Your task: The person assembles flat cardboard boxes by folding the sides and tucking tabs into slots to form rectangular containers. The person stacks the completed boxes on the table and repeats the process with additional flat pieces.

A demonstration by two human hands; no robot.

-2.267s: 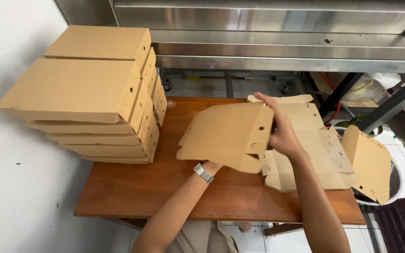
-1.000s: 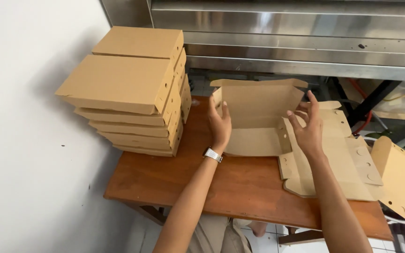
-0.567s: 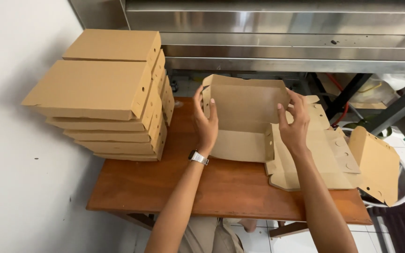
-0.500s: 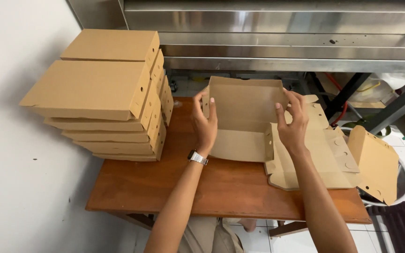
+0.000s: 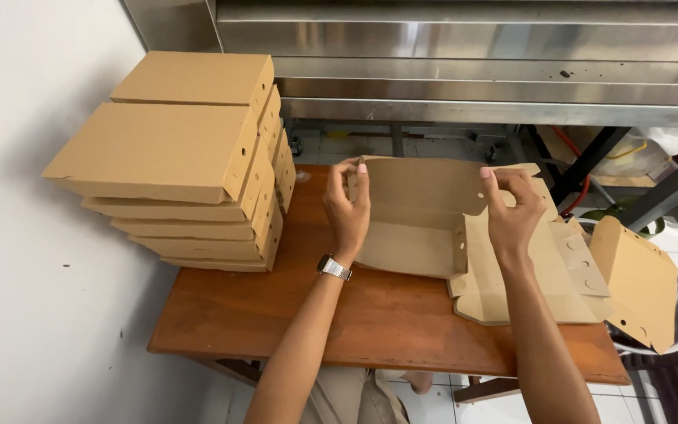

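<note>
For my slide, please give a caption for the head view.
Both hands, left hand and right hand, fold a cardboard box beside stacked boxes.

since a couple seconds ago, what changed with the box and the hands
The half-folded box went from held up as a flat sheet to standing open on the table. Left hand and right hand shifted to pinch its back wall's top corners. The stack of finished boxes and flat blanks stayed put.

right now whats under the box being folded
Under the half-folded box lie flat cardboard blanks to its right and the wooden table; whatever sits directly beneath it is hidden.
</note>
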